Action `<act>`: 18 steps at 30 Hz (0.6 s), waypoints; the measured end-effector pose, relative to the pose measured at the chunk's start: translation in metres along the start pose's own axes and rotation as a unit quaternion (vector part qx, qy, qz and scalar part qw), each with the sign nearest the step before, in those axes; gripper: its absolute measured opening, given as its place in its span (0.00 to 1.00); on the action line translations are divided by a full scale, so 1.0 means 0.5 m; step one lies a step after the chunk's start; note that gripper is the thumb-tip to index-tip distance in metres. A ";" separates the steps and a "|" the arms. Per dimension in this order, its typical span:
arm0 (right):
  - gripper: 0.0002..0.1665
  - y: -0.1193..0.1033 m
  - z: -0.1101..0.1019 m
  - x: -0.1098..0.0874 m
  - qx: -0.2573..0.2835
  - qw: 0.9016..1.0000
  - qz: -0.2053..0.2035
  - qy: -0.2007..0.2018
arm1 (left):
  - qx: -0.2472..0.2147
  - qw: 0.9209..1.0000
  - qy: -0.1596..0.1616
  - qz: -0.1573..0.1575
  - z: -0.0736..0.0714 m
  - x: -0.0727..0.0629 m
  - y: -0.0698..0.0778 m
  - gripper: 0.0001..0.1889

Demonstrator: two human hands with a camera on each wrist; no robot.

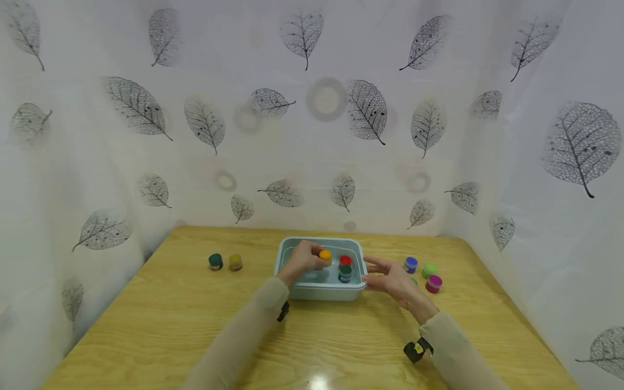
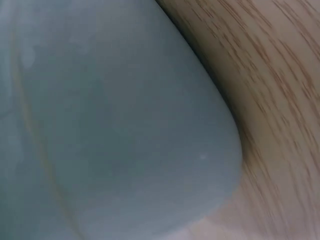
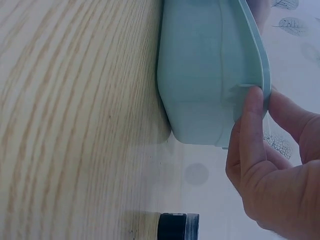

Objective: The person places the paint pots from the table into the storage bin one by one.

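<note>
A pale blue-green plastic bin (image 1: 322, 294) sits on the wooden table. Over its inside, my left hand (image 1: 304, 259) pinches a small paint jar with an orange lid (image 1: 325, 254). A red-lidded jar (image 1: 345, 261) and a dark green jar (image 1: 345, 274) are in the bin's right part. My right hand (image 1: 392, 280) is at the bin's right side; in the right wrist view its thumb and fingertips (image 3: 254, 97) pinch the rim (image 3: 265, 65). Only the bin's outer wall (image 2: 150, 120) and the table fill the left wrist view, so the left hand is hidden there.
Left of the bin stand a dark green jar (image 1: 215, 261) and a yellow jar (image 1: 235, 262). To the right are blue (image 1: 411, 265), light green (image 1: 429, 270) and magenta (image 1: 433, 284) jars, with another green one partly behind my right hand. A leaf-print curtain (image 1: 312, 162) surrounds the table.
</note>
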State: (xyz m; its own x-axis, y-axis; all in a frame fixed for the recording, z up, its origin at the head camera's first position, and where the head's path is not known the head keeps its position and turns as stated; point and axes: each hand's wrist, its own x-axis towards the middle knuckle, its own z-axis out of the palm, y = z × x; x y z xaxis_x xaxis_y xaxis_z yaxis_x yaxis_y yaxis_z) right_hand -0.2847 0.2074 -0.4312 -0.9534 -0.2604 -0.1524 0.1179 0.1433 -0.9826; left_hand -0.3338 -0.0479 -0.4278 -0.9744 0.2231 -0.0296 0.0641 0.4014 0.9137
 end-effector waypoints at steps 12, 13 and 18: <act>0.41 0.003 0.000 -0.001 0.011 1.000 -0.001 -0.009 | 0.040 0.999 0.004 -0.020 0.031 0.017 0.003 0.18; 0.41 0.003 0.000 -0.001 0.011 1.000 -0.002 -0.009 | 0.046 0.999 0.003 -0.019 0.030 0.017 0.003 0.18; 0.41 0.001 0.000 0.000 0.009 1.000 0.001 -0.006 | 0.067 0.997 -0.016 -0.030 0.022 0.017 0.000 0.22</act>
State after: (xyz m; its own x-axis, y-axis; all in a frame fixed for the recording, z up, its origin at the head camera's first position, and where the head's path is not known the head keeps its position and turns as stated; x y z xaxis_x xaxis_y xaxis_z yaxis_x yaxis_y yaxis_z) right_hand -0.2844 0.2075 -0.4318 -0.9499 -0.2712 -0.1551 0.1247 0.1261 -0.9842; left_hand -0.3398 -0.0360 -0.4326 -0.9702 0.2216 -0.0980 0.0354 0.5295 0.8476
